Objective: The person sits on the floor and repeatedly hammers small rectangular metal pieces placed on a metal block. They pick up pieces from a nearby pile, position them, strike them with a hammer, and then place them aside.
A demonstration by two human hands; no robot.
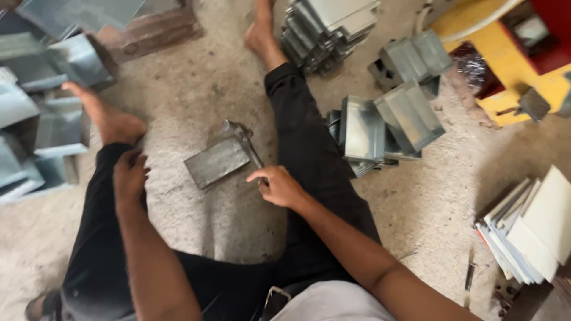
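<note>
The hammer (245,142) is lying on the sandy concrete floor (196,214) between our legs, its head beside a flat grey metal plate (215,161). We are closing our right hand (279,187) around its handle end, index finger pointing out. Our left hand (129,175) is resting curled on the left trouser leg, gripping nothing we can make out. Folded sheet-metal boxes (386,122) are stacking up on both sides; white flat sheets (535,229) are lying at right, beside a yellow machine (505,59).

Dull grey metal plate (216,161) & hammer (244,141); rough concrete floor (196,89)
</note>
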